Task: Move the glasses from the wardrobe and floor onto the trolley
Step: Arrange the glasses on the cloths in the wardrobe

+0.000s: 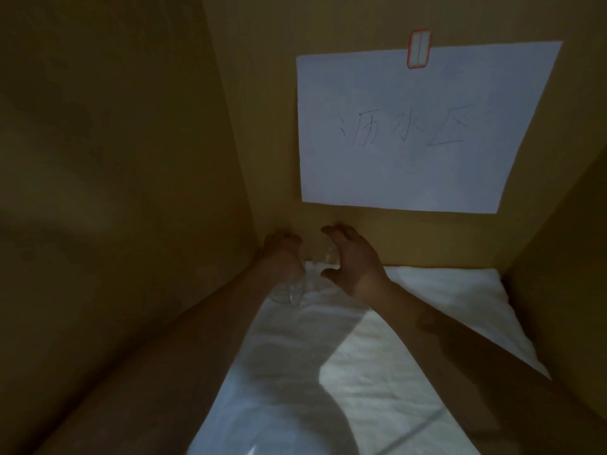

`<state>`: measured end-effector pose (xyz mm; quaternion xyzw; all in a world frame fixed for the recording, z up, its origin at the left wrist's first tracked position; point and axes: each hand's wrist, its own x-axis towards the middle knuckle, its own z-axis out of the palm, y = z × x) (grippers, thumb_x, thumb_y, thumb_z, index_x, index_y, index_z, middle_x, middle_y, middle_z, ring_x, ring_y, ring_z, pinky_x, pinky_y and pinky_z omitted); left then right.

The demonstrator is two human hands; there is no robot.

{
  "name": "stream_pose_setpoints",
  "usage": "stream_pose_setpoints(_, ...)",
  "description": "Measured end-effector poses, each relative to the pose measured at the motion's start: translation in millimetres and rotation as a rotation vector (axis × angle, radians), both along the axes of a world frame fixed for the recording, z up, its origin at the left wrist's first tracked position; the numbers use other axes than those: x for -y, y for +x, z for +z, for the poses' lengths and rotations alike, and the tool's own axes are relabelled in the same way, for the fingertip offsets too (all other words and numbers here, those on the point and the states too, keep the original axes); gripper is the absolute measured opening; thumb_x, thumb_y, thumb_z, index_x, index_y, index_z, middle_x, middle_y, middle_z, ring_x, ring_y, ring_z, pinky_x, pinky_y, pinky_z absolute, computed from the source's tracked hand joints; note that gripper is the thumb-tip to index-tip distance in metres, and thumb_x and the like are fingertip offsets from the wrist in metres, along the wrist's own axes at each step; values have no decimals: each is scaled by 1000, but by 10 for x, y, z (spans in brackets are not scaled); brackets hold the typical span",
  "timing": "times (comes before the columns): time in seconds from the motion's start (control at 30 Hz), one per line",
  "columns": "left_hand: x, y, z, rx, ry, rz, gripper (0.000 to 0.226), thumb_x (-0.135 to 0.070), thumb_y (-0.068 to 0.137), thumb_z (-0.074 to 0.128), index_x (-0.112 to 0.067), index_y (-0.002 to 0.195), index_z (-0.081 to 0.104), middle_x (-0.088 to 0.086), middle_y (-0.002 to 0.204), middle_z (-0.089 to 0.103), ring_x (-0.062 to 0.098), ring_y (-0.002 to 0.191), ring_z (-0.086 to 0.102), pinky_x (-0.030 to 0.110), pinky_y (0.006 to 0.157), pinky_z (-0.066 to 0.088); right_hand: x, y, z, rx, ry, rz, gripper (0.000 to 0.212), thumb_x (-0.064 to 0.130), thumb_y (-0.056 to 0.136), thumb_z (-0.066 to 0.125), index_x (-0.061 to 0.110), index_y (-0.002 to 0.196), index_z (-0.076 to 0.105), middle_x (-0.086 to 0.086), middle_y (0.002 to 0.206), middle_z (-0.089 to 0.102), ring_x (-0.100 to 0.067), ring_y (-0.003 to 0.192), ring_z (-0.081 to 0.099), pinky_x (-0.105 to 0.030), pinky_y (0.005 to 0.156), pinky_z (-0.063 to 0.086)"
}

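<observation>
I am looking into a dim wooden wardrobe compartment lined with a white cloth. A clear glass stands near the back wall, between my two hands. My right hand hovers beside it with fingers spread and curved; thumb and fingers bracket the glass without clearly touching it. My left hand reaches into the back left corner, its fingers curled and in shadow, so what they hold is hidden. A second clear glass shows at my left wrist on the cloth.
A white paper sheet with handwriting is taped to the back wall. Wooden side walls close in on the left and right. The cloth runs toward me, with a tiled floor strip at the bottom right.
</observation>
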<state>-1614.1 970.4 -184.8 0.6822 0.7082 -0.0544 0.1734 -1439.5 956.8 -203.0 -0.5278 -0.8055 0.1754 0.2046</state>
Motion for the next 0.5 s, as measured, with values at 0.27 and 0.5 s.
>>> stream_pose_setpoints(0.27, 105, -96, -99, 186, 171, 77, 91, -31, 89, 76, -17, 161, 22, 6, 167, 17, 25, 153, 20, 40, 122, 25, 44, -58, 5, 38, -11, 3, 88, 24, 89, 76, 25, 160, 24, -10, 167, 15, -28, 147, 30, -36, 115, 36)
stream_pose_setpoints(0.5, 384, -54, 12, 114, 342, 79, 80, -44, 93, 66, -19, 158, 26, 10, 162, 26, 32, 146, 28, 42, 115, 34, 193, 52, 79, 82, -21, -77, 97, 38, 85, 76, 35, 160, 14, -10, 166, 14, -33, 146, 26, -39, 116, 30)
